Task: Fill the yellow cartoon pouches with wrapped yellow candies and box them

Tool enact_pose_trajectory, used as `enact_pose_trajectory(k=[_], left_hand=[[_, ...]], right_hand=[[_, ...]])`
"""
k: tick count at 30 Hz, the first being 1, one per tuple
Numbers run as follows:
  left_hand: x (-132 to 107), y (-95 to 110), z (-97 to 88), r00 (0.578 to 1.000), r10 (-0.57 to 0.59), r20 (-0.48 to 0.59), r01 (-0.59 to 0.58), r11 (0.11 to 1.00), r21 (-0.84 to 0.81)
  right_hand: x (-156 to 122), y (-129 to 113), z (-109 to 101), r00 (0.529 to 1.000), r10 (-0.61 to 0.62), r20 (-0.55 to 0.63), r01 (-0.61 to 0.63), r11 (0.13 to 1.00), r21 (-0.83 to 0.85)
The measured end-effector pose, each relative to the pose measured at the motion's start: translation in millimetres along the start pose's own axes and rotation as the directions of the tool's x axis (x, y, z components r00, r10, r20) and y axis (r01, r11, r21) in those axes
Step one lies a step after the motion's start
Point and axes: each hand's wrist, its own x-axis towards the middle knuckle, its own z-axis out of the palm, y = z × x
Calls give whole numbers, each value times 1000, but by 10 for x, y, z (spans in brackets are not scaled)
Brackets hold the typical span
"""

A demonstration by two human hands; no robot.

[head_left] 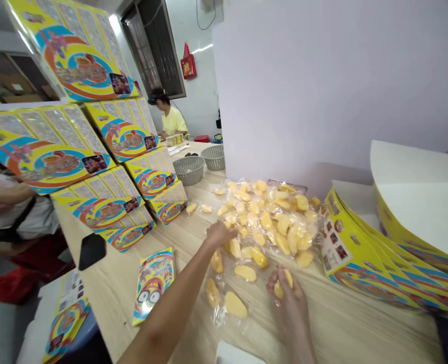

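**Left hand point(219, 233) and right hand point(285, 289) at a heap of pale yellow oval pieces in clear plastic film point(269, 222)**

Right hand narrowly closed, fingers pinching one pale yellow oval piece point(280, 289) in its film. Left hand curled at the far side of the near pieces, palm down; cannot tell whether it holds anything.

Heap lies on a light wood table point(341, 323), directly in front of the person and between the hands, probably for easy reach with either one. Separate pieces are spread nearer the body, such as a flat yellow piece point(245, 273), perhaps sorted out from the pile.

Left of the hands, a flat yellow printed pouch point(153, 285) lies on the table. Stacked yellow printed rectangular boxes point(125, 129) stand beyond it, tilted up, seemingly for display or quick access. Fanned yellow printed cartons point(360, 253) lean together at right, within reach. Two round grey plastic baskets point(188, 169) sit further along the table.

A co-worker in a yellow T-shirt point(172, 121) sits at the far end, hands at the table. Another person's pink-sleeved arm point(4, 192) shows at far left.
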Motion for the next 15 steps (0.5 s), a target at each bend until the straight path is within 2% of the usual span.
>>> enact_pose_trajectory(k=[2,4,6,9,11,13,15], left_hand=[[-53,-45,-20,1000,16,18,-15,998,-63],[-135,-36,-117,997,73,17,-69,984,-162],[-259,33,-231,991,132,21,-121,951,-285],[-527,204,-340,980,187,71,-136,880,-454],[-732,321,-362,958,230,173,-69,766,-639],[-925,420,-369,917,285,280,73,570,-818],[-1081,490,-376,892,309,330,189,408,-893]], right_hand=[[-12,-2,20,1000,1,5,-2,1000,29],[-21,13,46,1000,15,1,-15,998,68],[-26,28,69,999,31,8,-32,995,90],[-31,41,84,998,60,31,-63,994,92],[-32,48,77,996,75,44,-79,993,90],[-31,52,61,995,81,55,-86,992,95],[-27,44,40,994,82,70,-89,990,111]])
